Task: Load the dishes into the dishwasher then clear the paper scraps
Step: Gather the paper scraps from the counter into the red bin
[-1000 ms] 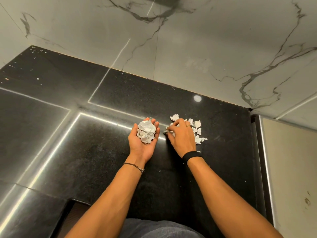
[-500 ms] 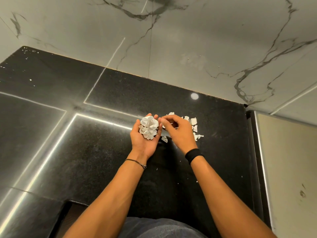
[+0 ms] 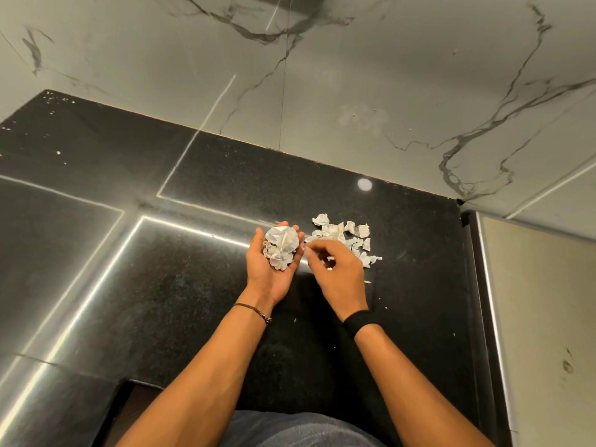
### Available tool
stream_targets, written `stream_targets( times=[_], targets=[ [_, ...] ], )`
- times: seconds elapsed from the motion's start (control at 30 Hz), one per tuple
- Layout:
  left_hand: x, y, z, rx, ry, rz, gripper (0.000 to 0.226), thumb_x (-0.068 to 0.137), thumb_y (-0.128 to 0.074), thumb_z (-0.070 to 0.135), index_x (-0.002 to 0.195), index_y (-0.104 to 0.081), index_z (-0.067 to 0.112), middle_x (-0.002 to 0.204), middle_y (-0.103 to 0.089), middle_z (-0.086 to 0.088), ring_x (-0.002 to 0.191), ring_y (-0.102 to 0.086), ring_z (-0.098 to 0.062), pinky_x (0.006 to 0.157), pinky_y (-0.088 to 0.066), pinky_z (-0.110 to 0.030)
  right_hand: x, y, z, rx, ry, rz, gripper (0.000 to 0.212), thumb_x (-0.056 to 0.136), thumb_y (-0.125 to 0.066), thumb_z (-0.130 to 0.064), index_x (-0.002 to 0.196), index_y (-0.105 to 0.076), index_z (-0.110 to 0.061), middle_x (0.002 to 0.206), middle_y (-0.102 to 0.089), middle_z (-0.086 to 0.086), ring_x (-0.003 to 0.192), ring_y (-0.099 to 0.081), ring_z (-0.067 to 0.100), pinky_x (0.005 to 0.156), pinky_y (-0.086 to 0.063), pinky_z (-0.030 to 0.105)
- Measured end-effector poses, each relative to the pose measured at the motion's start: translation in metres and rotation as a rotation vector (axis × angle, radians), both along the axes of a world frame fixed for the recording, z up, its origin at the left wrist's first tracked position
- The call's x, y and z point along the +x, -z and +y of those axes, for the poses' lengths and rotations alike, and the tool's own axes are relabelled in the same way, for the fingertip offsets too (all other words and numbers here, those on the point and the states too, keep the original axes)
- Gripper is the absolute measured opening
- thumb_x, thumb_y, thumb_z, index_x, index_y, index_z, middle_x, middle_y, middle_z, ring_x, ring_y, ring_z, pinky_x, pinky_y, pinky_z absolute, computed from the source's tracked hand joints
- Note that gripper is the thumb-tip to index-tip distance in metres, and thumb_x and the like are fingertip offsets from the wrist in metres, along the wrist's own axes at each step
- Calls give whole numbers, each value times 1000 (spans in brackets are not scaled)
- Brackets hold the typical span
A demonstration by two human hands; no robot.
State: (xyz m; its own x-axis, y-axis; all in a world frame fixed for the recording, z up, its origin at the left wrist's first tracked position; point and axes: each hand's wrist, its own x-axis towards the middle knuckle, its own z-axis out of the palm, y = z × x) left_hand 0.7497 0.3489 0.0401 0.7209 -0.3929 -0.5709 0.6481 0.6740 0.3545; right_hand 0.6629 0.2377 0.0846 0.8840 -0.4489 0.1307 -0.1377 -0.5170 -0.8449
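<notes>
My left hand [image 3: 274, 272] lies palm up, fingers cupped around one crumpled white paper wad [image 3: 281, 250]. My right hand [image 3: 337, 274] is blurred, fingers curled; I cannot tell if they pinch anything. About a dozen torn, ragged scraps [image 3: 353, 240] lie on the glossy black speckled stone surface [image 3: 193, 285], below grey-veined marble wall tiles [image 3: 354, 75].

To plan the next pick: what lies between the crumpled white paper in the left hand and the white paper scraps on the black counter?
Head view: blurred fingers of the right hand, beside the crumpled white paper, over black counter.
</notes>
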Motion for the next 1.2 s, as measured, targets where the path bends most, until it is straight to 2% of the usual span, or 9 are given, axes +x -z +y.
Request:
stream_targets(
  times=[0.17, 0.3, 0.43, 0.53, 0.6, 0.7, 0.8, 1.03, 1.2],
  targets=[
    [-8, -11, -12, -47, 61, -15, 61, 106, -34, 51, 135, -61, 5, 130, -66, -21, 111, -70, -33, 100, -52, -46, 19, -24, 11, 124, -105, -77, 22, 90, -76, -22, 113, -76, -21, 112, -73, -12, 111, -63, 9, 91, -50, 25],
    [-8, -14, -13, -70, 52, -26, 55, 106, -37, 46, 133, -61, 4, 135, -62, -22, 127, -60, -34, 117, -39, -46, 15, -23, 9, 260, 63, -149, 17, 101, -61, -19, 113, -74, -20, 112, -72, -10, 109, -65, 8, 92, -52, 26],
    [-19, -27, -16, -80, 46, -51, 49, 108, -38, 44, 119, -67, 7, 120, -71, -18, 109, -69, -29, 104, -49, -41, 7, -17, 11, 462, 181, -151, 26, 106, -50, -21, 122, -69, -14, 121, -70, -4, 116, -63, 6, 102, -51, 32],
    [-33, -37, -13, -94, 7, -65, 46, 107, -39, 40, 120, -67, 6, 121, -71, -18, 111, -69, -29, 104, -50, -41, 2, -16, 19, 567, 191, -182, 30, 105, -47, -27, 124, -68, -19, 127, -69, -3, 124, -60, 12, 110, -47, 41],
    [-42, -42, -11, -126, -26, -74, 48, 107, -39, 39, 126, -65, 4, 125, -69, -20, 121, -64, -32, 112, -45, -43, -1, -20, 27, 627, 186, -189, 28, 106, -46, -25, 122, -68, -23, 126, -69, -3, 123, -61, 11, 109, -47, 38],
    [-68, -44, -5, -172, -97, -90, 57, 105, -40, 39, 141, -55, -2, 138, -61, -23, 137, -52, -36, 121, -34, -46, -18, -28, 46, 744, 152, -191, 27, 109, -44, -20, 122, -68, -20, 119, -70, -3, 112, -66, 7, 95, -51, 25],
    [-103, -53, 7, -217, -188, -73, 54, 105, -39, 37, 133, -61, -4, 132, -65, -24, 129, -59, -35, 117, -39, -44, -42, -31, 67, 829, 89, -181, 28, 108, -45, -18, 127, -65, -12, 117, -70, -2, 104, -68, 5, 86, -54, 21],
    [-208, -49, 76, -135, -541, 18, 53, 106, -39, 31, 92, -80, 0, 100, -74, -17, 98, -68, -27, 104, -46, -36, -127, 0, 140, 870, -182, -26, 28, 100, -58, -26, 125, -68, -20, 125, -70, 4, 115, -67, 24, 99, -54, 42],
    [-287, -16, 134, -24, -745, 90, 41, 106, -41, 30, 110, -70, 2, 109, -71, -15, 104, -64, -28, 120, -35, -41, -198, 32, 199, 888, -311, 142, 31, 98, -60, -27, 126, -67, -15, 127, -69, 5, 119, -65, 26, 104, -51, 52]
  ],
)
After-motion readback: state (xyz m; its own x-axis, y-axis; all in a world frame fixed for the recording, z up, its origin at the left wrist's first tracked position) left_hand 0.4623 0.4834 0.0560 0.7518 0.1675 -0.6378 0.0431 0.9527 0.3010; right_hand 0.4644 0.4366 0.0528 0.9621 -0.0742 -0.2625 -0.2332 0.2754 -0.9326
